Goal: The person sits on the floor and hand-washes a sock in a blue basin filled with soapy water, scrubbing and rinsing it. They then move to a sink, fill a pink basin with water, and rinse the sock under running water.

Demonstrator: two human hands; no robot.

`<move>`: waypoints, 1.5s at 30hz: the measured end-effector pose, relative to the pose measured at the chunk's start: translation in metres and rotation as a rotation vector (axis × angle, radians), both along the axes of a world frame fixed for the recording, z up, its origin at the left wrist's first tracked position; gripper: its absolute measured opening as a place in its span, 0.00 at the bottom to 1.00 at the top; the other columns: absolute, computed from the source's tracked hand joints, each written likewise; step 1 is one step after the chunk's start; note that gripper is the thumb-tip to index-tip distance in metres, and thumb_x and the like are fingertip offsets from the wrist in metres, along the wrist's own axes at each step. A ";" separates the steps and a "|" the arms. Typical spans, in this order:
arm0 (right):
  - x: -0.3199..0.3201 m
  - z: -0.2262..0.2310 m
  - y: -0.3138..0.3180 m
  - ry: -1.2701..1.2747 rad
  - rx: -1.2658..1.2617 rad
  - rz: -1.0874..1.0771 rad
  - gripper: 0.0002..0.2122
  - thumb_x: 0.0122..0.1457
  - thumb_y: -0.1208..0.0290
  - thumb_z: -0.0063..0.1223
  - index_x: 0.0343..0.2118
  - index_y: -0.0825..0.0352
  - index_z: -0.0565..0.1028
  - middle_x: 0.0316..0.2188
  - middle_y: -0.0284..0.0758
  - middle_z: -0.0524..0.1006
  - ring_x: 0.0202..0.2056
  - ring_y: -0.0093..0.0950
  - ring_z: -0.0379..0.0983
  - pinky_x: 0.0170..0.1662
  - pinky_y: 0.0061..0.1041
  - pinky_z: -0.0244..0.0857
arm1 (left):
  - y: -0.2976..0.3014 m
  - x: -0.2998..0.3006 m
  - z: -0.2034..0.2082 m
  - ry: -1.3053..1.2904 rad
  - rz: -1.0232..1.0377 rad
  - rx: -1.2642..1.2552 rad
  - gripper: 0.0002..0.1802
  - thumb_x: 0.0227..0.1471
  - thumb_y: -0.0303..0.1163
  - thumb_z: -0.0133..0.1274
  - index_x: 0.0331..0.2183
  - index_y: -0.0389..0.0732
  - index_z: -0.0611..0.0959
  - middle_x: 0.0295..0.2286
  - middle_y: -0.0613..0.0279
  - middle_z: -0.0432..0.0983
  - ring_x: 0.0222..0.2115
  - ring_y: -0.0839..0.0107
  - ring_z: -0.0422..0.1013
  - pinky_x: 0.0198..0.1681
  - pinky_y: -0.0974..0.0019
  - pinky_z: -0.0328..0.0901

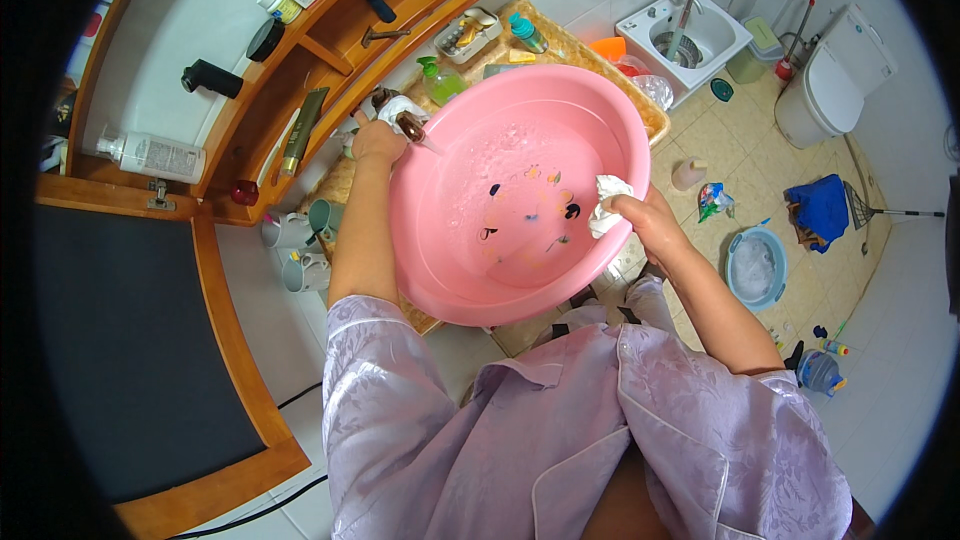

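Note:
A large pink basin (440,285) with printed figures on its bottom sits tilted in front of me. Water runs from a brown tap (412,127) over its left rim, and bubbles show on the water inside. My left hand (380,142) is closed at the tap, its fingers partly hidden. On the basin's right side, my right hand (648,225) grips a crumpled white cloth (608,205) against the inner wall, close to the rim.
A brown patterned counter (575,40) holds a green pump bottle (440,82) and a soap dish (468,35). Wooden shelves (330,50) with toiletries curve at left, beside an open cabinet door (150,340). A blue bucket (757,268) and a toilet (830,90) stand at right.

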State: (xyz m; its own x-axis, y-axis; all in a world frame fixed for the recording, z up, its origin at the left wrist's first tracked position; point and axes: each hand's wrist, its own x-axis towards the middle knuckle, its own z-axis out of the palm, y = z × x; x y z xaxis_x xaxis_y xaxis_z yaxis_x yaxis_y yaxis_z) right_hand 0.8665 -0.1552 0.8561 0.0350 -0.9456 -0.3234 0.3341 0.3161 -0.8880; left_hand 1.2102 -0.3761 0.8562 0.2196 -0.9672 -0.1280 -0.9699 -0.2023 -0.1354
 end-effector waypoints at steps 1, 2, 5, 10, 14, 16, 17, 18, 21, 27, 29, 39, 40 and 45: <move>0.000 0.000 0.000 0.006 -0.004 0.004 0.17 0.45 0.74 0.50 0.40 0.72 0.68 0.30 0.36 0.74 0.30 0.25 0.72 0.36 0.23 0.65 | 0.000 0.001 -0.001 0.010 -0.002 -0.007 0.27 0.41 0.45 0.51 0.38 0.32 0.79 0.58 0.50 0.43 0.42 0.55 0.70 0.41 0.60 0.66; 0.000 0.000 0.000 0.011 -0.008 0.008 0.18 0.45 0.73 0.49 0.41 0.72 0.67 0.30 0.36 0.74 0.30 0.25 0.72 0.35 0.23 0.66 | 0.000 0.001 -0.001 0.019 -0.004 -0.014 0.27 0.41 0.46 0.51 0.38 0.33 0.79 0.58 0.50 0.43 0.42 0.55 0.70 0.41 0.60 0.66; -0.001 -0.001 0.000 0.016 -0.005 0.018 0.18 0.45 0.74 0.49 0.42 0.72 0.67 0.30 0.36 0.74 0.30 0.25 0.72 0.36 0.23 0.66 | 0.001 0.001 0.001 0.013 -0.006 0.004 0.27 0.41 0.45 0.51 0.38 0.33 0.79 0.58 0.49 0.43 0.42 0.55 0.70 0.41 0.60 0.66; 0.000 0.001 0.000 0.011 0.020 0.008 0.17 0.45 0.74 0.50 0.40 0.73 0.68 0.30 0.36 0.74 0.31 0.26 0.72 0.37 0.24 0.65 | 0.000 0.002 -0.001 0.023 -0.010 -0.007 0.27 0.41 0.45 0.51 0.38 0.33 0.79 0.58 0.48 0.44 0.41 0.55 0.70 0.41 0.60 0.66; 0.001 0.001 0.000 0.015 0.022 -0.010 0.17 0.44 0.74 0.50 0.39 0.73 0.68 0.30 0.36 0.74 0.31 0.26 0.71 0.37 0.24 0.64 | -0.002 0.004 -0.002 0.027 -0.008 -0.003 0.27 0.41 0.45 0.51 0.38 0.33 0.79 0.58 0.48 0.44 0.41 0.55 0.70 0.41 0.60 0.66; 0.000 0.001 0.000 0.010 0.020 -0.007 0.17 0.44 0.74 0.50 0.39 0.72 0.68 0.30 0.36 0.74 0.31 0.26 0.71 0.37 0.24 0.64 | -0.002 0.004 -0.002 0.020 -0.004 0.003 0.28 0.41 0.46 0.51 0.38 0.33 0.79 0.58 0.48 0.44 0.42 0.55 0.70 0.41 0.60 0.66; 0.000 0.001 0.000 0.008 0.019 -0.006 0.17 0.44 0.74 0.50 0.39 0.72 0.68 0.30 0.36 0.73 0.31 0.26 0.71 0.37 0.24 0.64 | -0.002 0.002 -0.001 0.017 -0.002 0.006 0.28 0.41 0.47 0.52 0.38 0.33 0.79 0.58 0.49 0.44 0.42 0.55 0.70 0.41 0.60 0.66; 0.000 0.001 0.000 0.008 0.022 -0.006 0.17 0.44 0.74 0.50 0.39 0.72 0.68 0.30 0.36 0.73 0.31 0.26 0.71 0.38 0.24 0.64 | -0.001 0.001 0.000 0.019 0.001 0.009 0.29 0.41 0.48 0.52 0.38 0.33 0.78 0.58 0.49 0.44 0.42 0.55 0.70 0.41 0.60 0.66; 0.001 0.001 -0.001 0.007 0.022 -0.001 0.17 0.44 0.74 0.50 0.39 0.72 0.68 0.30 0.35 0.73 0.31 0.25 0.71 0.37 0.23 0.64 | -0.001 0.001 0.001 0.021 0.010 0.017 0.32 0.40 0.51 0.53 0.39 0.33 0.78 0.58 0.50 0.43 0.42 0.56 0.70 0.41 0.60 0.66; 0.000 -0.003 -0.002 0.015 0.009 0.004 0.17 0.44 0.74 0.50 0.39 0.72 0.68 0.30 0.35 0.73 0.32 0.25 0.71 0.37 0.23 0.64 | -0.002 0.003 -0.001 0.021 0.003 0.020 0.32 0.40 0.51 0.53 0.39 0.33 0.78 0.58 0.50 0.43 0.43 0.56 0.70 0.41 0.60 0.66; 0.001 0.000 -0.002 0.014 0.016 -0.001 0.17 0.44 0.74 0.50 0.40 0.73 0.68 0.31 0.36 0.73 0.31 0.25 0.71 0.38 0.23 0.64 | -0.002 0.004 -0.001 0.026 0.003 0.018 0.30 0.40 0.49 0.53 0.38 0.33 0.79 0.58 0.49 0.43 0.43 0.56 0.69 0.41 0.60 0.66; 0.000 -0.002 -0.003 0.006 0.004 0.005 0.19 0.44 0.75 0.50 0.42 0.73 0.67 0.32 0.36 0.73 0.33 0.25 0.70 0.38 0.23 0.64 | 0.000 0.000 0.002 0.017 0.001 0.012 0.27 0.40 0.45 0.51 0.38 0.34 0.79 0.58 0.49 0.43 0.44 0.57 0.69 0.42 0.60 0.66; 0.001 -0.001 -0.003 0.006 0.004 0.001 0.19 0.44 0.75 0.50 0.42 0.73 0.67 0.32 0.36 0.73 0.33 0.25 0.70 0.38 0.23 0.64 | 0.000 0.000 0.002 0.016 0.003 0.010 0.27 0.40 0.45 0.51 0.38 0.34 0.79 0.58 0.49 0.43 0.44 0.57 0.69 0.42 0.61 0.66; 0.001 0.000 -0.003 0.016 0.007 0.004 0.18 0.44 0.74 0.50 0.41 0.73 0.67 0.31 0.36 0.72 0.33 0.25 0.70 0.38 0.23 0.63 | 0.001 -0.001 0.002 0.007 0.009 0.010 0.27 0.40 0.45 0.51 0.38 0.34 0.79 0.58 0.49 0.43 0.43 0.58 0.69 0.41 0.61 0.66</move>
State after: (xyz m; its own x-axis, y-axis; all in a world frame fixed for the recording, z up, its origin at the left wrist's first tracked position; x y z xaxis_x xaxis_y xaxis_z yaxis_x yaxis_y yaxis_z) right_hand 0.8673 -0.1578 0.8565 0.0338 -0.9433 -0.3302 0.3187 0.3234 -0.8910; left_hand 1.2095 -0.3755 0.8579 0.2278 -0.9638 -0.1388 -0.9688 -0.2102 -0.1310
